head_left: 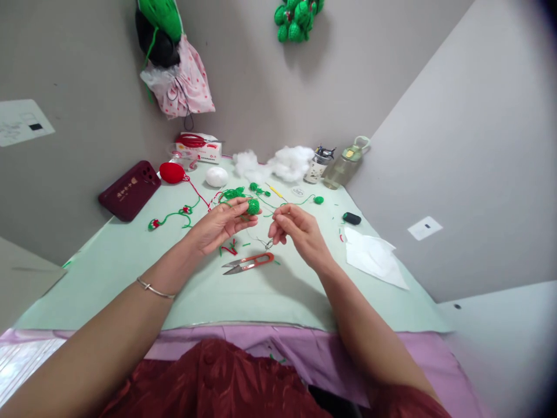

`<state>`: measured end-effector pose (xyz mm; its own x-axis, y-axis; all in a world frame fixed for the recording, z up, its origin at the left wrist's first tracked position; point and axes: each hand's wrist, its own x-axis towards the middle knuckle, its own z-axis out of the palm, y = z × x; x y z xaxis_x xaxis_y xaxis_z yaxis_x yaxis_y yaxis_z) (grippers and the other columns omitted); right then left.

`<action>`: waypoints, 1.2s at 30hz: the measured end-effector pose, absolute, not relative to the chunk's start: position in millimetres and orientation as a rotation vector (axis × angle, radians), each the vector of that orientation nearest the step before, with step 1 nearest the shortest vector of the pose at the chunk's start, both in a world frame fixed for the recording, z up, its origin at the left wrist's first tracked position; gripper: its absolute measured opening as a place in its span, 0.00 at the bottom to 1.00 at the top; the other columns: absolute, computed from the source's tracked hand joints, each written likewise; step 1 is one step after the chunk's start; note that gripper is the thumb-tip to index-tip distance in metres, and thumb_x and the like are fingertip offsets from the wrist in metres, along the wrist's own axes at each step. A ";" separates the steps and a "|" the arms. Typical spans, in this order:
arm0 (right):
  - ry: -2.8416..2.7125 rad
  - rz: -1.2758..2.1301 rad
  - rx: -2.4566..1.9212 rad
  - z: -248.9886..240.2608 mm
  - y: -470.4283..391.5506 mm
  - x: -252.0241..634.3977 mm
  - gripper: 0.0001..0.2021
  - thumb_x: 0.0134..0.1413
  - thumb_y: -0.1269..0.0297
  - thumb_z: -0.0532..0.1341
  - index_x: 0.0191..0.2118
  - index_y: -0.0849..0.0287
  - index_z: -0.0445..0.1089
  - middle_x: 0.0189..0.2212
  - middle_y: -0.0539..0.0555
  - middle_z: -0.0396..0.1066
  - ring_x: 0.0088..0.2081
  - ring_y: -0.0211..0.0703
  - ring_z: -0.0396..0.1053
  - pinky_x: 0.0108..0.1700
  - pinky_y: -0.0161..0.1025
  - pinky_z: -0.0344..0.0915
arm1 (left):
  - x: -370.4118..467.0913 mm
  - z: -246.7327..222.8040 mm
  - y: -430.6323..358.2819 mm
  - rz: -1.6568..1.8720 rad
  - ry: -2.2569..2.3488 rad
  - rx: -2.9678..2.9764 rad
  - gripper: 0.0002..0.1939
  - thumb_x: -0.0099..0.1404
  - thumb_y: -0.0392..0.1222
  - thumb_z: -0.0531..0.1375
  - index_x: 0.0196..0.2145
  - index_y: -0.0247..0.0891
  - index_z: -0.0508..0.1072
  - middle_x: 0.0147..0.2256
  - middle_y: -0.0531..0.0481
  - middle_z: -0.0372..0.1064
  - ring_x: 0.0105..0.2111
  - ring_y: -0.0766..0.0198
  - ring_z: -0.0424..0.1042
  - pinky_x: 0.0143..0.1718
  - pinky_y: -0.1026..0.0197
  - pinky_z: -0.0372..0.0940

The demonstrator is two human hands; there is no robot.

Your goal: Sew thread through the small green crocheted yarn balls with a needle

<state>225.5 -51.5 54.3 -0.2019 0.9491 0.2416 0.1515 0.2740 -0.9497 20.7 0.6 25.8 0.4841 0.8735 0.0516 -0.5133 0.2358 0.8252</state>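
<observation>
A small green crocheted ball (253, 207) is pinched between the thumb and fingers of my left hand (224, 223), over the middle of the table. To its right, the thumb and forefinger of my right hand (298, 232) are pressed together; what they hold is too small to make out. The two hands are a little apart. Below them, thread snips with orange handles (263, 259) lie on the pale green table mat (261, 296), near red and green yarn scraps (232, 248). A thin dark tangle of thread (266, 244) lies just above the snips.
Behind the hands are white stuffing (291, 162), a white ball (216, 176), red yarn (172, 172), a pen cup (317, 168) and a bottle (343, 166). A dark red phone (130, 190) stands at the left; white sheets (374, 258) lie at the right.
</observation>
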 end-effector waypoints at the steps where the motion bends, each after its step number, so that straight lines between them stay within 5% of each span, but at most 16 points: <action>1: -1.600 0.963 -1.053 52.2 -52.7 221.8 0.10 0.61 0.55 0.62 0.36 0.57 0.71 0.29 0.51 0.73 0.29 0.37 0.68 0.30 0.36 0.63 | 21.1 26.1 0.5 1.004 0.470 0.903 0.08 0.66 0.40 0.66 0.40 0.33 0.77 0.40 0.45 0.79 0.37 0.66 0.78 0.48 0.62 0.73; 4: -1.638 0.690 -1.085 46.8 -53.2 217.7 0.06 0.58 0.61 0.65 0.33 0.57 0.76 0.32 0.52 0.70 0.35 0.39 0.66 0.34 0.37 0.63 | 21.9 25.8 0.4 1.009 0.460 0.907 0.07 0.66 0.40 0.66 0.40 0.33 0.76 0.41 0.44 0.79 0.37 0.65 0.78 0.49 0.62 0.73; 11: -1.693 0.617 -1.116 43.2 -53.1 215.9 0.05 0.58 0.67 0.63 0.32 0.58 0.76 0.28 0.50 0.68 0.29 0.36 0.62 0.34 0.38 0.60 | 22.3 23.3 0.2 1.013 0.442 0.915 0.07 0.67 0.41 0.65 0.35 0.34 0.75 0.41 0.44 0.78 0.40 0.65 0.78 0.49 0.63 0.73; 28: -1.468 0.913 -1.030 31.9 -45.6 206.5 0.07 0.51 0.61 0.68 0.33 0.58 0.76 0.28 0.49 0.71 0.23 0.33 0.63 0.27 0.36 0.64 | 27.8 24.9 -4.6 0.983 0.404 0.739 0.05 0.65 0.34 0.64 0.30 0.32 0.75 0.31 0.48 0.74 0.33 0.67 0.76 0.43 0.66 0.74; 36: -1.385 1.073 -1.060 33.9 -44.7 203.8 0.12 0.48 0.57 0.71 0.31 0.58 0.70 0.24 0.47 0.69 0.25 0.36 0.69 0.31 0.37 0.69 | 34.2 21.4 -8.1 1.033 0.520 0.936 0.14 0.57 0.41 0.71 0.38 0.36 0.74 0.31 0.53 0.73 0.31 0.67 0.75 0.42 0.62 0.72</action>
